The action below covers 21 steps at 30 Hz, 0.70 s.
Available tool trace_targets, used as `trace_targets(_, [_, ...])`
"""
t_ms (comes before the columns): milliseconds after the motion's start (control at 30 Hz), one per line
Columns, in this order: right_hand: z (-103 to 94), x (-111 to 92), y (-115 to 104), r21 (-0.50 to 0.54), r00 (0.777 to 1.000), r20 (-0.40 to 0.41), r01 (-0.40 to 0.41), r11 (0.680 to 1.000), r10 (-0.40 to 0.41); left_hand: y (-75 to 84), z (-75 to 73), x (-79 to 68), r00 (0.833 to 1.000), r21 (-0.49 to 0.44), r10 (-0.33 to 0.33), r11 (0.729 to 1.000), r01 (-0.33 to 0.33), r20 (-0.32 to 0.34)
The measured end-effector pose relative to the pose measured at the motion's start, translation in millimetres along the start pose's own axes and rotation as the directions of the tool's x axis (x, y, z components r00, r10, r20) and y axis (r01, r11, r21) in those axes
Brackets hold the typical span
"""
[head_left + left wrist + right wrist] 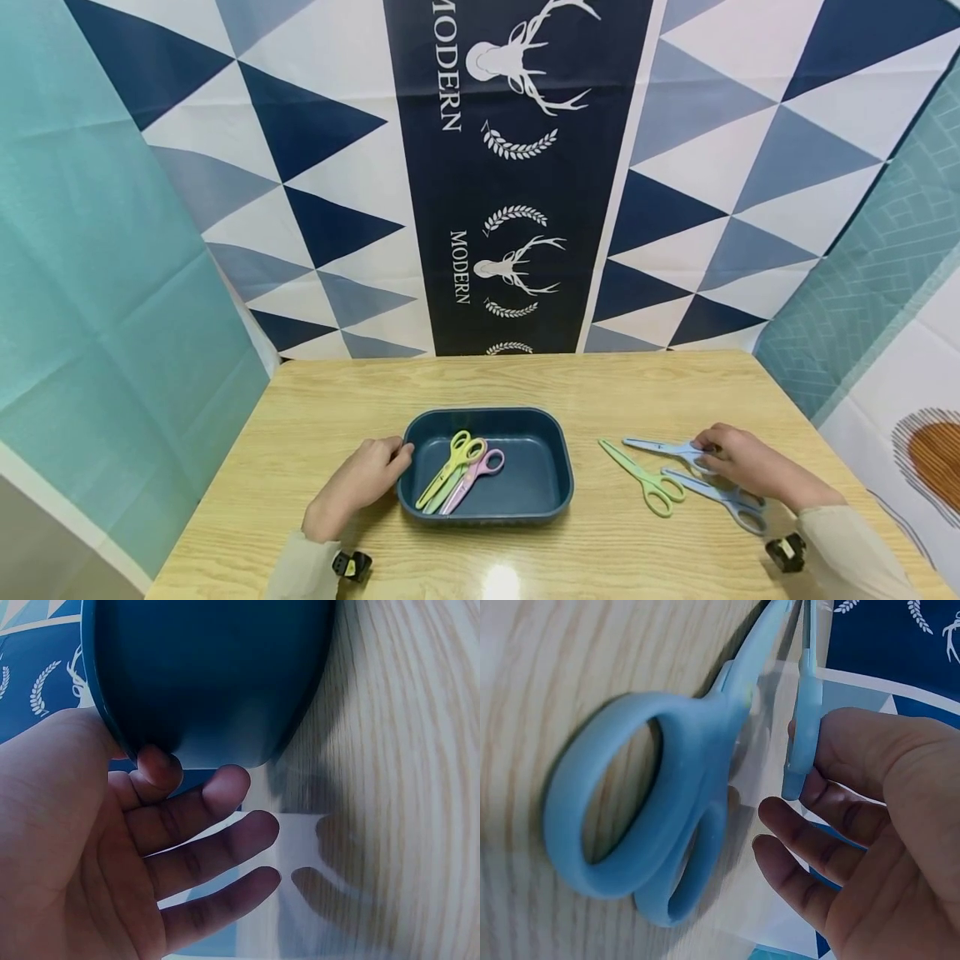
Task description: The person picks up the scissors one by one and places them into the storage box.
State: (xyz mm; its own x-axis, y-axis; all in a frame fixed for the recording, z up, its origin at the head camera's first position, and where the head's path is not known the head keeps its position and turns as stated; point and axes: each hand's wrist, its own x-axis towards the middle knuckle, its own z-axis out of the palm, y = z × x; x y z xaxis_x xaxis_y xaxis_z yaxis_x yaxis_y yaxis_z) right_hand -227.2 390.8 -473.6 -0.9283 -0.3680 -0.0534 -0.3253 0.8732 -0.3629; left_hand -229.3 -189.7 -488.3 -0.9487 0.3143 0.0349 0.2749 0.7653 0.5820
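Observation:
On the table, the dark blue tray (528, 483) is held at its left end by my left hand (367, 473), with the rim between thumb and forefinger. The other fingers spread below in the left wrist view. Inside the tray lie yellow scissors (450, 473), pink scissors (471, 473) and, partly covered, green scissors (444, 492). My right hand (750, 467) pinches a handle of light blue scissors (660, 447), seen edge-on in the right wrist view. Next to them lies a second pair of blue scissors (682, 772), below my right palm.
Another pair of green scissors (643, 475) lies between the tray and my right hand, close to both blue pairs. The wooden table (360, 387) ends at a patterned cloth (517, 183) hung behind it.

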Motion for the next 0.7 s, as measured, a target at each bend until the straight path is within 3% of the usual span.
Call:
trace_targets(300, [-2.6,-3,-6,-0.037,0.996,-0.074,0.044,0.998,-0.047,-0.1,0.6,0.6,1.000,-0.007,0.005,1.000,-0.005,-0.003])
trace_targets(500, [-4.6,0,-10,-0.105,0.977,-0.160,0.123,0.987,-0.139,-0.5,0.3,0.9,1.000,-0.008,-0.003,1.000,0.003,0.002])
trace_targets(700, [-9.4,4,-14,-0.124,0.973,-0.162,0.146,0.981,-0.165,0.0,0.5,0.6,1.000,-0.009,-0.005,1.000,0.005,-0.001])
